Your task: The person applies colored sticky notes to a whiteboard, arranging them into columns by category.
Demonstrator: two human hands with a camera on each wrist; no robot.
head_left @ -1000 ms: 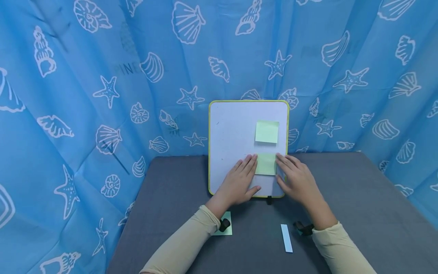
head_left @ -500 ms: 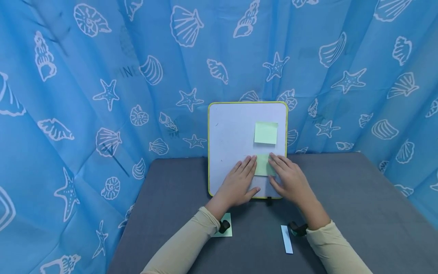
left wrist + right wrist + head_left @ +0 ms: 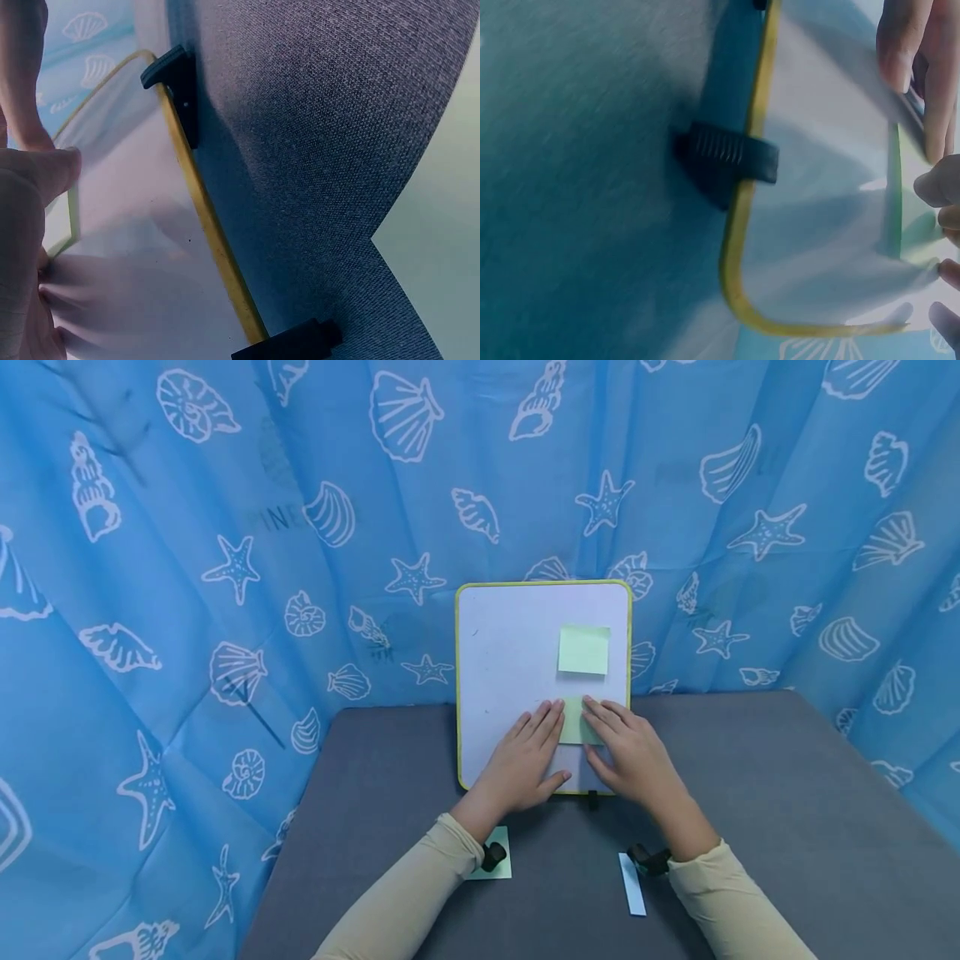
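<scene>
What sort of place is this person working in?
Probably an indoor tabletop workspace, perhaps a makeshift one: a blue shell-print curtain hangs behind a grey table, and a small whiteboard bearing pale green paper squares stands on it.

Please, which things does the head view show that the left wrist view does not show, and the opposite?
Only the head view: the upper note, the pale strip and the sleeves.

Only the left wrist view: a second black foot on the board's lower edge.

Both: the board, one black foot, the lower note, the left hand and the curtain.
</scene>
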